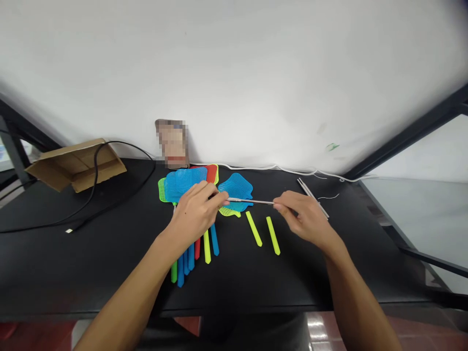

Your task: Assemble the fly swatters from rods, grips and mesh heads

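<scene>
A thin metal rod (252,201) stretches level between my two hands above the table. My left hand (197,209) pinches its left end, and my right hand (302,214) pinches the right end between thumb and fingers. Beneath and beside my left hand lie several fly swatters with blue mesh heads (186,181), plus red and green ones, their coloured handles (191,257) pointing toward me. Loose blue swatter heads (236,185) lie just behind the rod, with a yellow-green head (229,212) partly under them. Two loose yellow handles (273,235) rest between my hands.
Several more metal rods (312,197) lie behind my right hand. An open cardboard box (78,163) stands at the back left, with a black cable (127,195) running past it. A blurred-out upright object (173,144) leans on the wall. A white cord (256,168) follows the wall's base.
</scene>
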A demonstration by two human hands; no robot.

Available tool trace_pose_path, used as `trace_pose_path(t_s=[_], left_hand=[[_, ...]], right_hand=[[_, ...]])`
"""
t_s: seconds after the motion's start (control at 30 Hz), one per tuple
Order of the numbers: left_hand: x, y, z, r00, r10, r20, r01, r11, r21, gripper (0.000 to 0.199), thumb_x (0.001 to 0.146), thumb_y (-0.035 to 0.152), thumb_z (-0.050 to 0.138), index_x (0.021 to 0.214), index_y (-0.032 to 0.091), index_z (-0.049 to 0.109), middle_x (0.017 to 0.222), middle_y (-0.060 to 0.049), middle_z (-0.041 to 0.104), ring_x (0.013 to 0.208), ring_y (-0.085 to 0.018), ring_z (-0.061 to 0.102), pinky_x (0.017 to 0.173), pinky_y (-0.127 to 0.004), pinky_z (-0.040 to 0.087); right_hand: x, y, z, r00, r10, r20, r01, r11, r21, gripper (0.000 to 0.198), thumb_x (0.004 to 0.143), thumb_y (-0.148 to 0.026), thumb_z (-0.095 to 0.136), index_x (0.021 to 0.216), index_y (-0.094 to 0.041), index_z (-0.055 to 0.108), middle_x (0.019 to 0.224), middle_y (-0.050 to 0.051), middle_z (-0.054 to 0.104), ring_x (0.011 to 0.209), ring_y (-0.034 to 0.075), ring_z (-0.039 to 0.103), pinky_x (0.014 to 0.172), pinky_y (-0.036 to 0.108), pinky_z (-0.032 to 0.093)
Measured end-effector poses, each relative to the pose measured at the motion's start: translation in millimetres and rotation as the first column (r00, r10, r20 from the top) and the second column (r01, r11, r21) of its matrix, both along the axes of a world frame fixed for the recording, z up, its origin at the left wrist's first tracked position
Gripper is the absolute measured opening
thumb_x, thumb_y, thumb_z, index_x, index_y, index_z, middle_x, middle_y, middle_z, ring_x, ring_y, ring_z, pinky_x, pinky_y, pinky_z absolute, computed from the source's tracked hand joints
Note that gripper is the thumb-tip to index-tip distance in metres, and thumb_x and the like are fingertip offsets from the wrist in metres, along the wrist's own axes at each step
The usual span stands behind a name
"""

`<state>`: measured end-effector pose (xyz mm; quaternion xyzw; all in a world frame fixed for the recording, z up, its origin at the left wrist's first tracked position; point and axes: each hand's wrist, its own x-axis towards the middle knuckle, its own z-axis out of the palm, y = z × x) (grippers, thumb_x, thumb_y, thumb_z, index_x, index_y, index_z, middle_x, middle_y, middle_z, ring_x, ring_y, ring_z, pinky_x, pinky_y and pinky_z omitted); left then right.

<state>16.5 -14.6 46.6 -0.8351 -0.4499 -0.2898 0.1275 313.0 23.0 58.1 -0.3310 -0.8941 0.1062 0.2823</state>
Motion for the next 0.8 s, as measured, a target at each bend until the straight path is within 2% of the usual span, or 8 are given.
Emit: trace_pose_path(t_s=[0.13, 0.23, 0.37, 0.47, 0.57, 0.63, 0.8], left_hand=[[-4, 2, 1.6, 0.999, 0.035, 0.027, -0.035, 0.999, 0.033, 0.018, 0.105, 0.021, 0.05, 0.098, 0.019, 0.066, 0.081, -0.004, 0.059, 0.074, -0.018, 0.046, 0.068, -0.033, 0.039], [4, -4, -1.0, 0.999, 0.037, 0.002, -0.037, 0.998, 0.047, 0.016, 0.104, 0.021, 0.051, 0.097, 0.019, 0.066, 0.082, -0.005, 0.06, 0.075, -0.019, 0.047, 0.068, -0.034, 0.038], [25, -13, -12.5, 0.998, -0.056, -0.033, 0.057, 0.998, 0.033, 0.017, 0.103, 0.017, 0.05, 0.102, 0.019, 0.066, 0.081, -0.005, 0.059, 0.076, -0.019, 0.048, 0.07, -0.035, 0.039], [30, -14, -18.4, 0.997, -0.078, -0.021, 0.078, 0.997, 0.027, 0.016, 0.103, 0.016, 0.05, 0.105, 0.018, 0.066, 0.081, -0.004, 0.059, 0.076, -0.019, 0.048, 0.071, -0.035, 0.04], [20, -8, -15.2, 0.997, -0.073, -0.014, 0.073, 0.997, 0.01, 0.017, 0.103, 0.017, 0.05, 0.1, 0.018, 0.067, 0.081, -0.005, 0.059, 0.076, -0.019, 0.048, 0.071, -0.035, 0.04], [10, -2, -9.8, 1.0, -0.028, 0.004, 0.028, 1.0, 0.005, 0.019, 0.104, 0.019, 0.049, 0.096, 0.018, 0.067, 0.081, -0.005, 0.059, 0.076, -0.02, 0.048, 0.068, -0.035, 0.04], [-4, 4, -2.8, 0.998, 0.021, 0.054, -0.023, 0.999, 0.038, 0.018, 0.104, 0.02, 0.05, 0.098, 0.019, 0.066, 0.081, -0.004, 0.06, 0.074, -0.019, 0.048, 0.068, -0.034, 0.039]], right_hand=[[4, 4, -6, 0.994, -0.072, -0.08, 0.076, 0.996, 0.038, 0.023, 0.105, -0.028, 0.051, 0.095, -0.021, 0.071, 0.076, 0.004, 0.068, 0.067, 0.018, 0.061, 0.065, 0.032, 0.045], [-13, -5, -18, 0.99, -0.039, -0.136, 0.048, 0.997, 0.058, 0.021, 0.105, -0.025, 0.052, 0.099, -0.021, 0.071, 0.078, 0.004, 0.071, 0.066, 0.018, 0.064, 0.065, 0.031, 0.047], [-40, -22, -33, 0.996, 0.014, -0.086, -0.01, 0.999, 0.044, 0.027, 0.107, -0.024, 0.046, 0.098, -0.022, 0.071, 0.078, 0.005, 0.072, 0.065, 0.018, 0.063, 0.063, 0.031, 0.046], [-46, -25, -36, 0.999, 0.01, -0.041, -0.008, 0.999, 0.037, 0.03, 0.107, -0.025, 0.043, 0.097, -0.022, 0.071, 0.074, 0.004, 0.07, 0.062, 0.017, 0.06, 0.061, 0.03, 0.044], [-36, -18, -28, 1.0, 0.011, -0.012, -0.01, 0.999, 0.053, 0.03, 0.107, -0.026, 0.045, 0.095, -0.021, 0.072, 0.077, 0.005, 0.071, 0.065, 0.017, 0.062, 0.063, 0.03, 0.045], [-22, -9, -21, 0.999, -0.017, -0.049, 0.021, 0.998, 0.062, 0.028, 0.106, -0.025, 0.047, 0.097, -0.021, 0.072, 0.082, 0.006, 0.073, 0.069, 0.018, 0.065, 0.067, 0.031, 0.047], [7, 6, -9, 0.993, -0.094, -0.076, 0.098, 0.994, 0.048, 0.026, 0.105, -0.033, 0.051, 0.099, -0.023, 0.074, 0.073, 0.004, 0.069, 0.063, 0.019, 0.063, 0.064, 0.031, 0.047]])
